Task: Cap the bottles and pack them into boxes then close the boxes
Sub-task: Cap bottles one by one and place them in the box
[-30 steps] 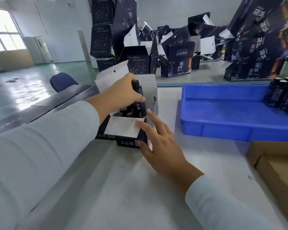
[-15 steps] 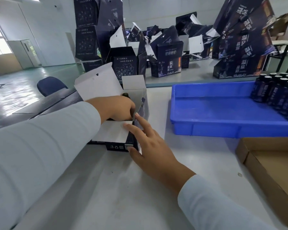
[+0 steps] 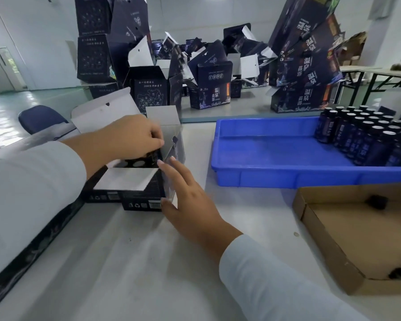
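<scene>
Left hand (image 3: 134, 137) curls round a bottle inside the open box (image 3: 144, 193), flat right hand (image 3: 185, 200) steadying it; many bottles (image 3: 366, 137) wait at 2 o'clock.

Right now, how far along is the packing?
Done: bottles already sit in the open box. In hand: the left hand is over the box's open top, fingers curled on a bottle's top; the right hand steadies the box's side. Left: flaps are up, and capped bottles wait in the blue tray.
</scene>
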